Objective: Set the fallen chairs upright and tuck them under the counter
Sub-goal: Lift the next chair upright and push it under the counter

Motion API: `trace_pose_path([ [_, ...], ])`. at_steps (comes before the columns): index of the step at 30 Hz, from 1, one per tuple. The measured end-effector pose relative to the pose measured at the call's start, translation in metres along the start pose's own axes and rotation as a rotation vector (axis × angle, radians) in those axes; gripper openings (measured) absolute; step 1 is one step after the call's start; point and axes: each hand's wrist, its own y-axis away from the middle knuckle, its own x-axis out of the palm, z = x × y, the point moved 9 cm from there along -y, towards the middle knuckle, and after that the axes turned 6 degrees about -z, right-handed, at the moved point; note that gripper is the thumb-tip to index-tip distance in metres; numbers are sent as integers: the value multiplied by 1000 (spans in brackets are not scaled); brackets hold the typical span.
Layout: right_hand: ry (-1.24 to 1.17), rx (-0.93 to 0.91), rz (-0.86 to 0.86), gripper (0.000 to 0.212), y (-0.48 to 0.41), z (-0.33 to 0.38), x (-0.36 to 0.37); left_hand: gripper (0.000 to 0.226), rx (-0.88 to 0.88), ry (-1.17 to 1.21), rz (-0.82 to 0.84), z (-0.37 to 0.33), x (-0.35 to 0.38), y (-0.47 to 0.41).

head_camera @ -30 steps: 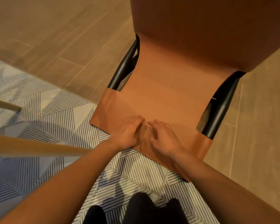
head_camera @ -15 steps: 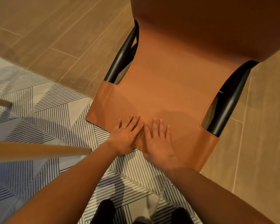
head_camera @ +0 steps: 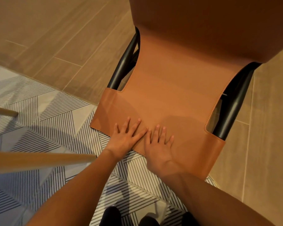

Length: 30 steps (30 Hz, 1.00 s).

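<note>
A tan leather chair [head_camera: 173, 88] with black tube legs [head_camera: 232, 111] stands upright in front of me, seen from above and behind its backrest. My left hand [head_camera: 126, 137] lies flat with spread fingers on the top band of the backrest. My right hand [head_camera: 160, 144] lies flat beside it, fingers straight, touching the same leather band. The chair's seat runs off the top of the view, and no counter is visible.
Two light wooden legs [head_camera: 39, 160] of another piece of furniture reach in from the left over a striped grey-and-white rug [head_camera: 47, 121]. Wood-plank floor [head_camera: 55, 38] lies beyond and to the right. My dark shoes [head_camera: 111, 216] show at the bottom.
Both hands went from curled fingers gripping the backrest top to lying flat with straight fingers. The chair has shifted slightly away and rightward in view.
</note>
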Motion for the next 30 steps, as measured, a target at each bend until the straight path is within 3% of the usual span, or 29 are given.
trace_pose_path([
  [8,-49,-46,101,97,21,-10,-20,87,37,75,164,-6,-22,11],
  [14,-65,-36,172,90,70,-33,-84,83,40,92,213,-26,-89,35],
  [24,-52,-30,162,67,181,-113,-293,71,101,91,237,-76,-326,70],
  [30,32,-11,12,40,211,-163,-436,61,208,-31,20,-75,-482,56],
])
